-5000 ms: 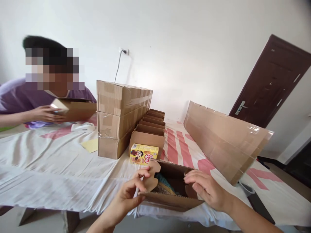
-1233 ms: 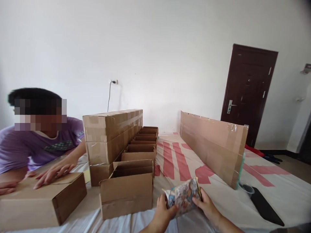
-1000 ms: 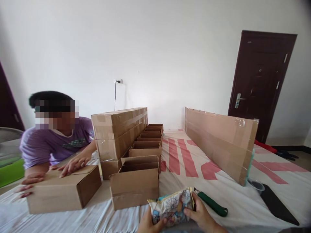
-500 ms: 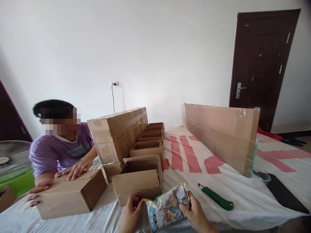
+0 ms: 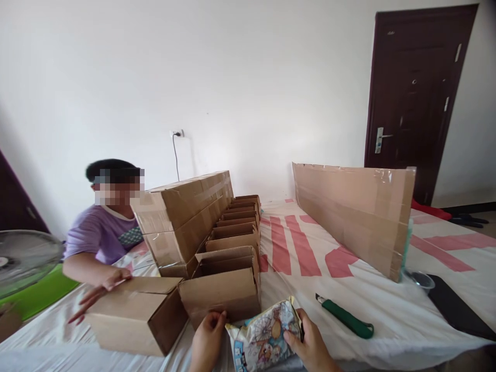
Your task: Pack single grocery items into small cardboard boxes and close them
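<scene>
Shifted since the earlier frame, the smooth closed carton [image 5: 124, 318] now sits just beside the open cardboard box [image 5: 220, 295], touched by a co-worker's hand [image 5: 114, 279]. The right hand [image 5: 311, 341] grips the crinkled, pillow-shaped snack bag [image 5: 263, 336] before that box; whether the left hand [image 5: 208, 337], fingers curled, grips anything, I cannot tell. Rumpled white-and-red cloth [image 5: 294, 281] covers the bench [image 5: 418, 325] before a white wall [image 5: 263, 93] and dark door [image 5: 418, 103].

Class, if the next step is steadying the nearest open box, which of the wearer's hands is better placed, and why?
Probably the left hand: it is right at the open box, near its front face, though contact is unclear. The right hand is gripping the bag.
</scene>
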Motion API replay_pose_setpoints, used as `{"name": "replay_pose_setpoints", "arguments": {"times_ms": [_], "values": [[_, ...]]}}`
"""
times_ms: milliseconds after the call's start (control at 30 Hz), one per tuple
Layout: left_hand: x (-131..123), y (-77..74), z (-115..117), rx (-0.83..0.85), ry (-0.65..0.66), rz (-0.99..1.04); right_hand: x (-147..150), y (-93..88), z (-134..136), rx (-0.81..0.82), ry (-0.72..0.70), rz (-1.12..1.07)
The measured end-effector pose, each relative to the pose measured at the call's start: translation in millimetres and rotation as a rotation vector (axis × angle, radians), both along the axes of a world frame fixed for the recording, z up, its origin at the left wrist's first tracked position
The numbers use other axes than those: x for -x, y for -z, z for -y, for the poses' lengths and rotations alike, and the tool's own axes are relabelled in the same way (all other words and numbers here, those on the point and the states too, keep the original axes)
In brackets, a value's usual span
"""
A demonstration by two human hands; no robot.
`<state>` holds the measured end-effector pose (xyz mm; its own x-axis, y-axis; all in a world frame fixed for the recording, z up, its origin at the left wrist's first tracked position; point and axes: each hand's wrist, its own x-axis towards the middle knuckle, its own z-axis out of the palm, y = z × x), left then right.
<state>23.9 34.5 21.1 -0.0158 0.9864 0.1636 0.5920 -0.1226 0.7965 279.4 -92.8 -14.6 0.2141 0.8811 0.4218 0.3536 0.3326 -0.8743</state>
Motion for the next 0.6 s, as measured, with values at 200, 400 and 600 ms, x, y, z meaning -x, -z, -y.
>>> {"name": "replay_pose_setpoints", "arguments": {"times_ms": [200, 400, 600], "values": [[-14, 5.5, -18, 0.028, 0.002, 0.046, -1, 2.3, -1, 0.055, -0.023, 0.026], [-28, 7.4, -38, 0.060, -0.029, 0.063, -3, 4.9, -4, 0.076, -0.027, 0.029], [-39, 2.5, -49, 0.076, -0.009, 0.093, -3, 8.6, -6, 0.058, -0.024, 0.032]]}}
